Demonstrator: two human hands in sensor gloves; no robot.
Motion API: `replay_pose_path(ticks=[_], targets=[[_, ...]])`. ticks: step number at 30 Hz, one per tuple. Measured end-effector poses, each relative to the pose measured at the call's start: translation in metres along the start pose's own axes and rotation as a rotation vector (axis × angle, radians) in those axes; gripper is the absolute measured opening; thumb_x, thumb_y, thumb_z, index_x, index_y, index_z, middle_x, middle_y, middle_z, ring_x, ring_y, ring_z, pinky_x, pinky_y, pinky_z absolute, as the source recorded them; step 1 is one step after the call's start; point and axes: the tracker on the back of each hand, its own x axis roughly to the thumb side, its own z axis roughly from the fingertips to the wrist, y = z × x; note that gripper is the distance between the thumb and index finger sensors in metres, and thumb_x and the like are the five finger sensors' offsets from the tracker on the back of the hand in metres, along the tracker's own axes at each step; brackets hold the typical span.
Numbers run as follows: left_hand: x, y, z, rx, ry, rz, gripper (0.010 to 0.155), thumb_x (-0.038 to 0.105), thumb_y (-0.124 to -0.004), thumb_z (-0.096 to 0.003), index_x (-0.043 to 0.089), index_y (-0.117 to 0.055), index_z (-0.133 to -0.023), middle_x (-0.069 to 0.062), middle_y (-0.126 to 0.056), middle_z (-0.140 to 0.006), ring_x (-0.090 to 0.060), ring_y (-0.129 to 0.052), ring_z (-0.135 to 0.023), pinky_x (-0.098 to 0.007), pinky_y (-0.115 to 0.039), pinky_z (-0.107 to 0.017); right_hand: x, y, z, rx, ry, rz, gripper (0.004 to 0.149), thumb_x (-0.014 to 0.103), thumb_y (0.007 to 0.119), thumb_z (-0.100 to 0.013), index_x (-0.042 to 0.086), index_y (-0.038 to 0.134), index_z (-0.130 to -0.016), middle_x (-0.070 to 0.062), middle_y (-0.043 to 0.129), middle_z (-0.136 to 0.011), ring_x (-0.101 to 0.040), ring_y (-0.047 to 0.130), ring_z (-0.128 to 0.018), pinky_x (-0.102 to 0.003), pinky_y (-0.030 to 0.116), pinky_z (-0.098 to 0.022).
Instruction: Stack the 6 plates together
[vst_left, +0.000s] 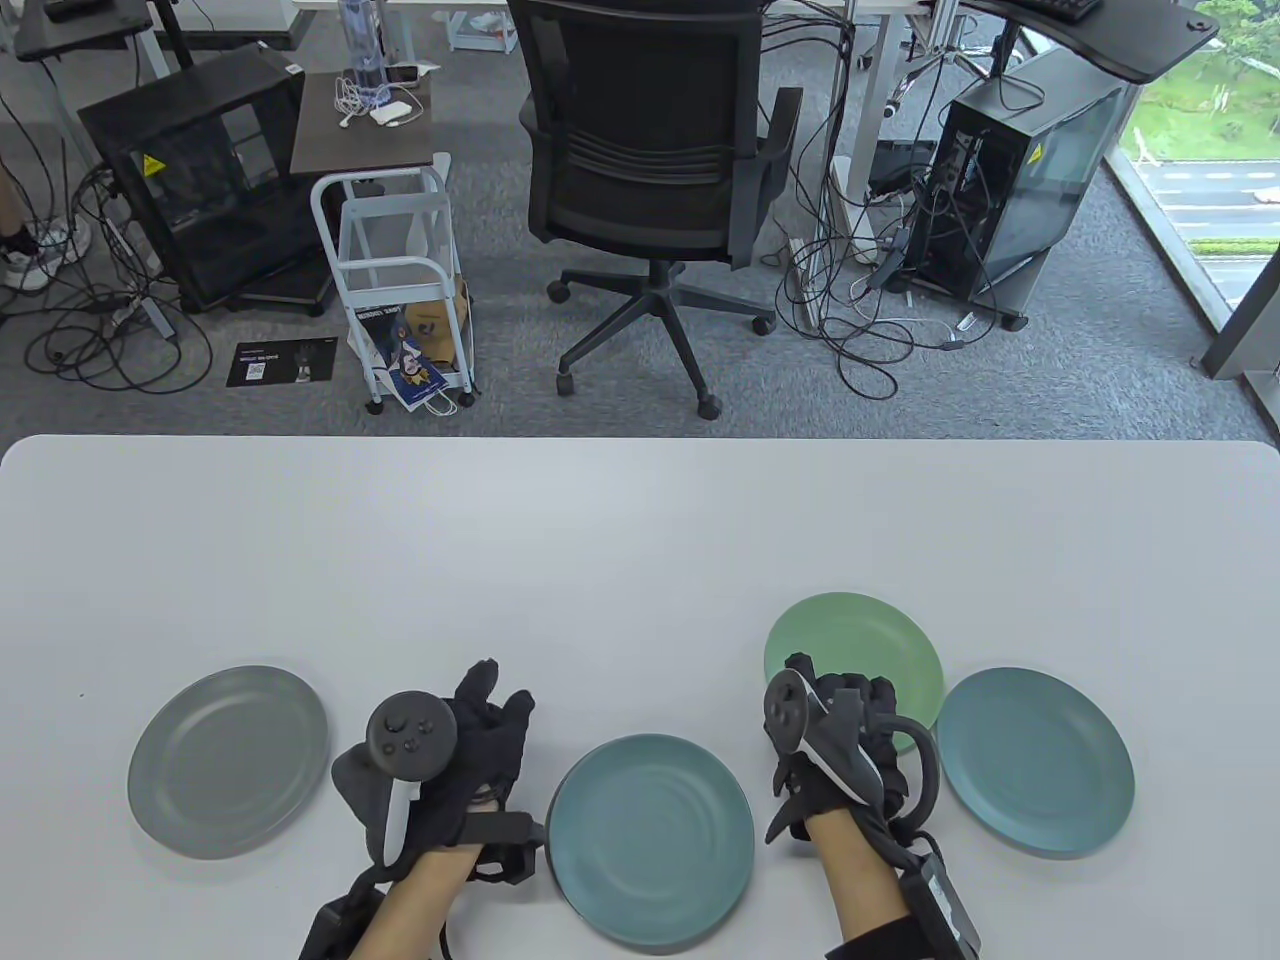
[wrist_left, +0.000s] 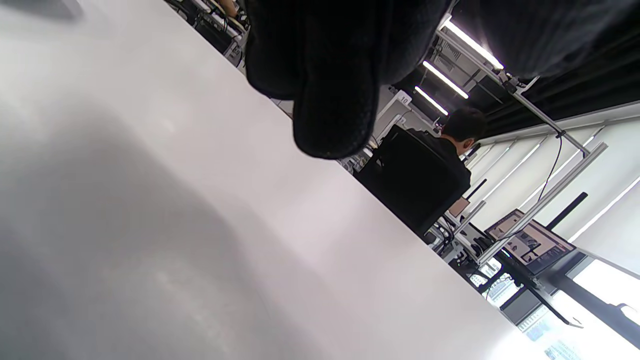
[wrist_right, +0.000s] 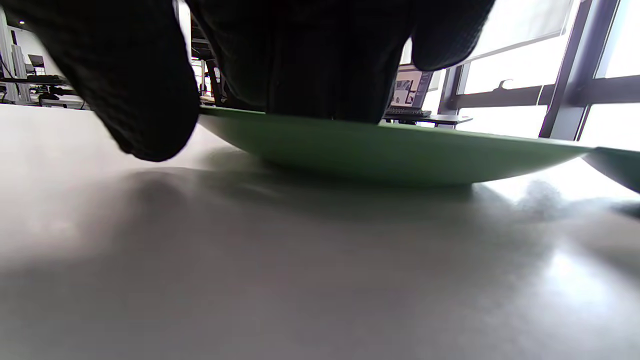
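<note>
Several plates lie on the white table (vst_left: 640, 540): a grey plate (vst_left: 228, 760) at the left, a teal plate (vst_left: 650, 838) at the front middle, a light green plate (vst_left: 855, 655) and a second teal plate (vst_left: 1035, 760) at the right. My left hand (vst_left: 495, 700) rests empty on the table between the grey and the middle teal plate, fingers stretched forward. My right hand (vst_left: 840, 695) has its fingers (wrist_right: 310, 60) lying on the near rim of the green plate (wrist_right: 390, 150). Its thumb (wrist_right: 140, 100) hangs beside the plate, just above the table. The green plate's rim slightly overlaps the right teal plate (wrist_right: 620, 165).
The far half of the table is bare. Beyond its far edge stand an office chair (vst_left: 650, 150), a white trolley (vst_left: 400, 280) and computer cases on the floor. The left wrist view shows only my gloved fingers (wrist_left: 335, 100) and bare table (wrist_left: 150, 200).
</note>
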Motion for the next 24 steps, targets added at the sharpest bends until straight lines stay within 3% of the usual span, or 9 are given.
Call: replay_pose_path(ticks=[9, 16, 24], targets=[[0.016, -0.006, 0.011, 0.213, -0.075, -0.447, 0.070, 0.061, -0.076, -0.0355, 0.036, -0.063, -0.099, 0.008, -0.092, -0.090, -0.016, -0.072, -0.100, -0.047, -0.022, -0.087, 0.002, -0.001, 0.001, 0.004, -0.012, 0.016, 0.052, 0.052, 0.086, -0.046, 0.031, 0.076, -0.093, 0.004, 0.088, -0.086, -0.024, 0.078, -0.091, -0.055, 0.052, -0.076], [0.014, -0.006, 0.010, 0.190, -0.065, -0.429, 0.071, 0.061, -0.076, -0.0355, 0.036, -0.061, -0.100, 0.008, -0.090, -0.092, -0.016, -0.070, -0.101, -0.048, -0.022, -0.087, 0.004, -0.002, 0.001, -0.043, -0.022, 0.008, 0.047, 0.049, 0.088, -0.046, 0.028, 0.082, -0.087, 0.005, 0.092, -0.080, -0.022, 0.083, -0.087, -0.054, 0.055, -0.076], [0.010, -0.004, 0.007, 0.144, -0.063, -0.348, 0.070, 0.062, -0.075, -0.0353, 0.035, -0.062, -0.099, 0.009, -0.092, -0.090, -0.016, -0.072, -0.100, -0.048, -0.024, -0.086, 0.006, -0.011, 0.008, -0.182, -0.022, 0.027, 0.043, 0.048, 0.090, -0.046, 0.027, 0.086, -0.083, 0.006, 0.096, -0.074, -0.020, 0.087, -0.083, -0.053, 0.057, -0.075]])
